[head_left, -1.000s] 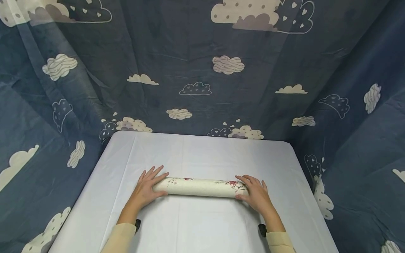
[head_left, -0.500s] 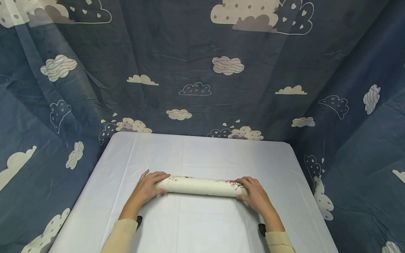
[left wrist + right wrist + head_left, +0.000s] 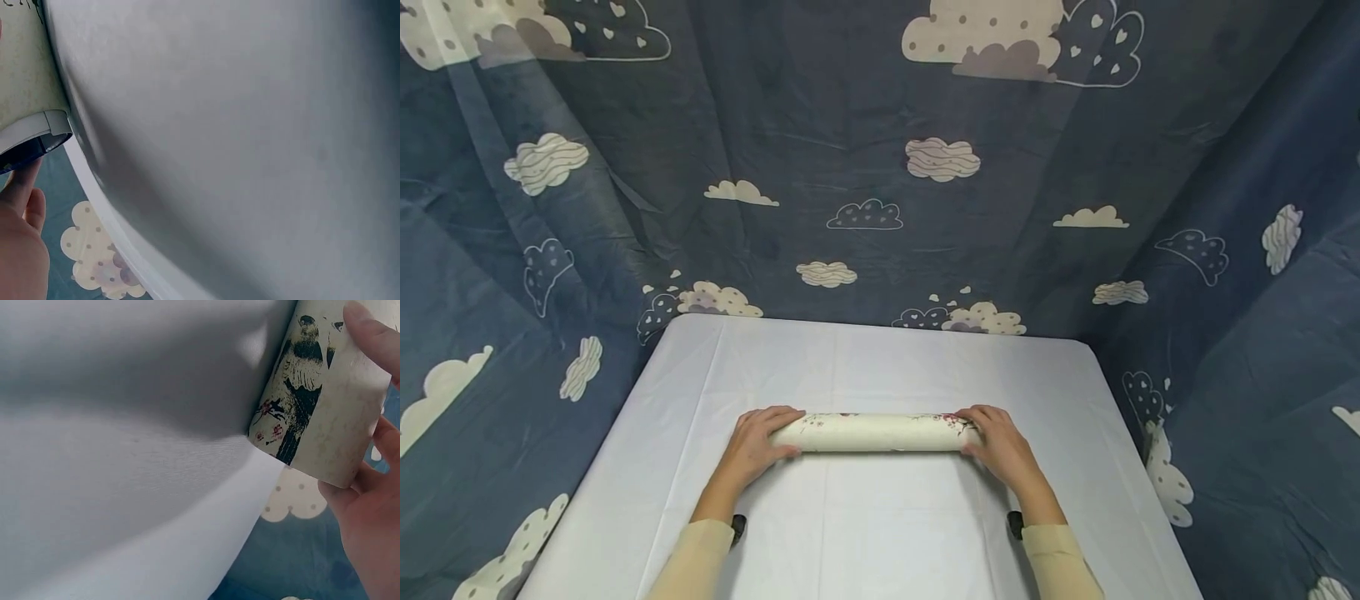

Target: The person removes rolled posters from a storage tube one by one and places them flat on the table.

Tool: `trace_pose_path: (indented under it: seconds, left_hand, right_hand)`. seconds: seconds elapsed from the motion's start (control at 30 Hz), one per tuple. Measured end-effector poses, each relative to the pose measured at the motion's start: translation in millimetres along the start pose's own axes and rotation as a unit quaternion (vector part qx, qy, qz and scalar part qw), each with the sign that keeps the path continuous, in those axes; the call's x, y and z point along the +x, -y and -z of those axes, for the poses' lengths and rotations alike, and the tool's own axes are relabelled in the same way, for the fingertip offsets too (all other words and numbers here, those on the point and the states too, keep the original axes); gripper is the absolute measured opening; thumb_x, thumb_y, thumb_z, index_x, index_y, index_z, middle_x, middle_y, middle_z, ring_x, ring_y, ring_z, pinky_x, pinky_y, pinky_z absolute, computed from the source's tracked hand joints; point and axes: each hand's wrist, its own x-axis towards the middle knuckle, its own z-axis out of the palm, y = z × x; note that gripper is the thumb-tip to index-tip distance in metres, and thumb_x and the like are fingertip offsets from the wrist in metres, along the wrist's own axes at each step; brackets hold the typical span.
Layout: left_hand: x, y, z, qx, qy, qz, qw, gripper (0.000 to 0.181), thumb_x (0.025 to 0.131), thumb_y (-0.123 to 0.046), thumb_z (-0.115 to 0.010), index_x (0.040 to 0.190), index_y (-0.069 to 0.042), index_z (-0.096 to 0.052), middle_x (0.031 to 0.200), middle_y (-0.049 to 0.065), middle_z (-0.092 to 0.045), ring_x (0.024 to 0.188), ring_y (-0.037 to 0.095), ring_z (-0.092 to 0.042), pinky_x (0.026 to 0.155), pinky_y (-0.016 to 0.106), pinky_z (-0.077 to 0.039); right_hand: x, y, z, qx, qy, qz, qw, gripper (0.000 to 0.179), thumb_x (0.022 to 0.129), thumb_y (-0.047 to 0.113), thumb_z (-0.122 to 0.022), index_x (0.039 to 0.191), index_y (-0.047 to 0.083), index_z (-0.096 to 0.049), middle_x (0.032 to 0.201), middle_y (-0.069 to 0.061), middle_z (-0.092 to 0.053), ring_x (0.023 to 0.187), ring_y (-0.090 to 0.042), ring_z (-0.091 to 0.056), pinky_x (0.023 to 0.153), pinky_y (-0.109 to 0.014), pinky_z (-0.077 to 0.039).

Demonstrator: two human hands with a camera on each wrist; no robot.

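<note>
A cream roll (image 3: 876, 432) printed with dark birds and red blossoms lies crosswise on the white table (image 3: 865, 533). My left hand (image 3: 760, 435) grips its left end, fingers curled over the top and thumb at the near side. My right hand (image 3: 996, 442) grips the right end the same way. The right wrist view shows the roll (image 3: 315, 400) close up with a bird print, a fingertip (image 3: 375, 334) over it and my right hand (image 3: 365, 512) below. In the left wrist view the roll's end (image 3: 25, 94) shows at the upper left, my left hand (image 3: 22, 240) beneath it.
Dark blue cloth with cloud prints (image 3: 940, 158) hangs behind and on both sides of the table. The table's far edge (image 3: 880, 323) lies beyond the roll. Cream sleeves (image 3: 1060, 567) cover both forearms.
The roll has moved a little away from me across the table. The left hand's fingers, spread a second ago, now curl over the roll's end.
</note>
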Motion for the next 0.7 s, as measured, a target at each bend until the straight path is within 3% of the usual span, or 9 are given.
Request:
trace_pose_path:
  seconds: [0.43, 0.7]
  left_hand:
    - [7.5, -1.1, -5.6, 0.018, -0.023, 0.016, 0.9994, 0.069, 0.074, -0.029, -0.095, 0.139, -0.023, -0.072, 0.139, 0.005, -0.072, 0.131, 0.033, -0.065, 0.115, 0.057, -0.037]
    - [13.0, -7.5, -8.4, 0.019, -0.027, 0.033, 0.9989, 0.068, 0.075, -0.026, -0.095, 0.139, -0.018, -0.072, 0.140, 0.010, -0.072, 0.130, 0.036, -0.066, 0.113, 0.058, -0.037]
  right_hand:
    - [30.9, -5.2, -1.5, -0.008, -0.008, 0.017, 0.9998, 0.060, 0.084, 0.016, -0.090, 0.139, 0.019, -0.066, 0.146, -0.012, -0.063, 0.146, -0.041, -0.049, 0.117, -0.063, -0.043]
    - [51.2, -11.0, 0.8, -0.012, 0.003, 0.020, 0.9997, 0.059, 0.088, 0.016, -0.088, 0.142, 0.019, -0.064, 0.152, -0.013, -0.060, 0.152, -0.046, -0.042, 0.117, -0.069, -0.040]
